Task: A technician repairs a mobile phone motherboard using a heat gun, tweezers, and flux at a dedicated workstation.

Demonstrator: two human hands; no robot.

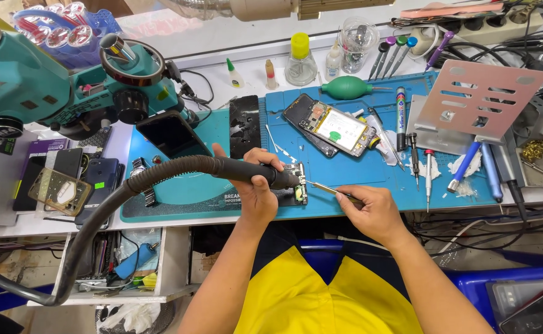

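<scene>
left hand (256,188) is clenching the hot-air wand (246,170) over the small circuit board (297,185) (on the blue mat (358,170)) | right hand (373,210) fingers are pinching tweezers (330,190) just beside it

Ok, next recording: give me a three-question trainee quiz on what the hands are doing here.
1. True or false: the left hand grips the black hot-air handle.
2. What does the right hand hold? A) tweezers B) green blower C) marker
3. Name the thing both tools point at.

Key:
1. True.
2. A, the tweezers.
3. The small circuit board on the blue mat, in front of the opened phone.
</scene>
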